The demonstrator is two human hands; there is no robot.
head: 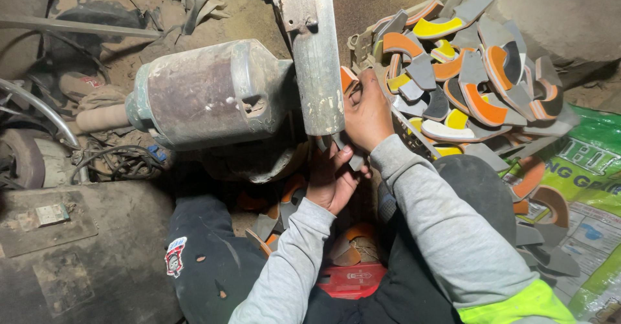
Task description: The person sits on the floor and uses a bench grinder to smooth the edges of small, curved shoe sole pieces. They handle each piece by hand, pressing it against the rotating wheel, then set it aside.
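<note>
A grey cut piece [352, 159] is pinched in both hands — left hand [333, 178], right hand [367, 114] — each grip closed on it, beneath the metal guard [317, 59].

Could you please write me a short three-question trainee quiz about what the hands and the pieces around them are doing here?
1. True or false: both hands hold grey pieces under the metal guard.
2. The heap of curved pieces lies on which side of the person? A) left B) right C) behind
3. Fill in: the motor housing sits to the ___ of the metal guard.

Key: 1 true; 2 B; 3 left
</note>
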